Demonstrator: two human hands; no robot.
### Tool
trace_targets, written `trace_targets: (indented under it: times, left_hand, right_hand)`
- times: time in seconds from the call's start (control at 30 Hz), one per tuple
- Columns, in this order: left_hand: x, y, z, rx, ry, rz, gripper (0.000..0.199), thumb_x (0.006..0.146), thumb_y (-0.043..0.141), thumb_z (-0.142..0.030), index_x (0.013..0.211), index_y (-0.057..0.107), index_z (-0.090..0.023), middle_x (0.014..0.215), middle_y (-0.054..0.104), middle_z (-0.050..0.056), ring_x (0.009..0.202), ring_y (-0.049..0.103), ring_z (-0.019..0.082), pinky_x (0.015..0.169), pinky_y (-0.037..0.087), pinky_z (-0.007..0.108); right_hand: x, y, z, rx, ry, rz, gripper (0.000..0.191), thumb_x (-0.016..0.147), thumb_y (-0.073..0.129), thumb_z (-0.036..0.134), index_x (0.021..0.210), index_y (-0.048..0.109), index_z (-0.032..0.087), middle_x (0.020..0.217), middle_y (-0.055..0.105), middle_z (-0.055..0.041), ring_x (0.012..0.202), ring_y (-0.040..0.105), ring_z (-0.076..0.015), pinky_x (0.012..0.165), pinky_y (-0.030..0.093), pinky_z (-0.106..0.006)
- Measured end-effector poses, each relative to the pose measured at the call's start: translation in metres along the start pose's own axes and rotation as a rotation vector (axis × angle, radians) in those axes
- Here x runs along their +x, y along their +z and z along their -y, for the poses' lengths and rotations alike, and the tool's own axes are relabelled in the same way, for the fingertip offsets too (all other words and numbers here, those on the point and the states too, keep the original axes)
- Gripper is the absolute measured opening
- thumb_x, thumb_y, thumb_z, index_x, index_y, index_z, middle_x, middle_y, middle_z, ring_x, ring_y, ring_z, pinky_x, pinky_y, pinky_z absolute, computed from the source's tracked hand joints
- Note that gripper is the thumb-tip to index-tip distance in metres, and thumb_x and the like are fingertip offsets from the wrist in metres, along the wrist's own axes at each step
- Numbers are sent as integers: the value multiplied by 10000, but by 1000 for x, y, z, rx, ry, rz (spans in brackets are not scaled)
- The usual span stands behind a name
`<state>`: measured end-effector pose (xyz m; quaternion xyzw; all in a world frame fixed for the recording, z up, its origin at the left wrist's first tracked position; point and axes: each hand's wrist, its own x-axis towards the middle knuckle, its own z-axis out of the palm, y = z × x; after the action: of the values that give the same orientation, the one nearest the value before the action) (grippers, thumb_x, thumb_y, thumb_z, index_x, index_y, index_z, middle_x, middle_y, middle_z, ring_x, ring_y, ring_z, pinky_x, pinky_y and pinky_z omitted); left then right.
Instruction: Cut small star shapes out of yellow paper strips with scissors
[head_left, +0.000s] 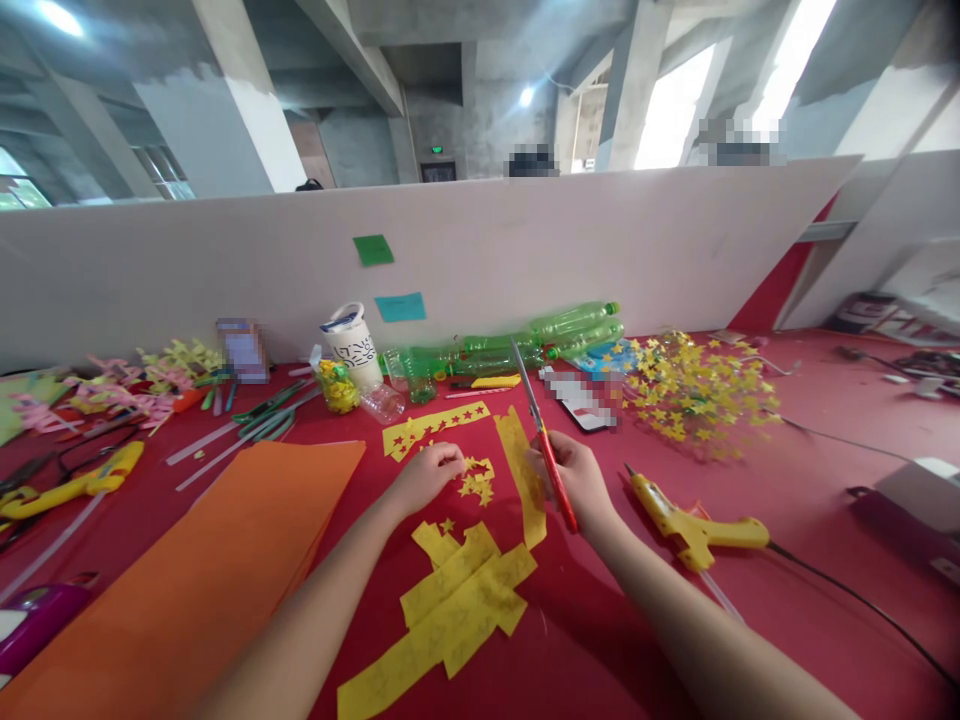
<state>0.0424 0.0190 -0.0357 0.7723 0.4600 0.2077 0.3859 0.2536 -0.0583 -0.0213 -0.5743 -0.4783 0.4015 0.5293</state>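
My right hand (pixel 579 482) is closed around a pair of red-handled scissors (pixel 553 462), seen nearly edge-on with the metal blades pointing away from me. Just under it lies a long yellow paper strip (pixel 517 455). My left hand (pixel 430 476) has its fingers curled together beside a small pile of cut yellow stars (pixel 477 484); anything between the fingertips is too small to make out. Behind that hand is a yellow strip with star-shaped holes (pixel 436 428). Nearer to me, several yellow paper strips (pixel 457 605) overlap on the red table.
Orange sheets (pixel 247 530) cover the left. A yellow glue gun (pixel 694 525) with a cord lies right, before a cluster of yellow stars (pixel 694 395). Green bottles (pixel 510 350), a white cup (pixel 352 345), a utility knife (pixel 495 382) and a phone (pixel 581 398) stand or lie along the back.
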Motion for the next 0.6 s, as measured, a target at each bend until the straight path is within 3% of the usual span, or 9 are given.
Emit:
trace_targets:
  times: [0.13, 0.27, 0.4, 0.6]
  left_hand:
    - [6, 15, -12, -123, 6, 42, 247, 804, 445, -393, 727, 572, -195, 798, 648, 29, 791, 598, 189, 716, 431, 271]
    - [25, 25, -20, 80, -7, -23, 244, 776, 457, -392, 703, 576, -192, 714, 621, 23, 676, 570, 178, 605, 408, 264]
    - [36, 21, -17, 159, 18, -49, 230, 799, 385, -325, 700, 540, -187, 759, 571, 26, 700, 540, 165, 606, 387, 263]
    - [22, 16, -1, 367, 74, 83, 263, 754, 453, -272, 508, 408, -188, 715, 468, 19, 674, 485, 156, 622, 364, 283]
  right_hand:
    - [-1, 1, -1, -3, -4, 5, 110, 687, 544, 252, 637, 462, 198, 483, 385, 81, 414, 379, -92, 420, 261, -207]
    - [-1, 1, -1, -5, -8, 11, 119, 699, 539, 265, 638, 461, 198, 484, 389, 80, 412, 383, -92, 422, 274, -209]
    - [-1, 0, 0, -9, -4, 8, 102, 697, 536, 256, 651, 467, 197, 481, 371, 86, 401, 367, -87, 416, 263, -208]
    - [0, 0, -2, -8, 8, 15, 86, 697, 536, 246, 658, 478, 196, 475, 369, 88, 399, 373, -88, 414, 255, -206]
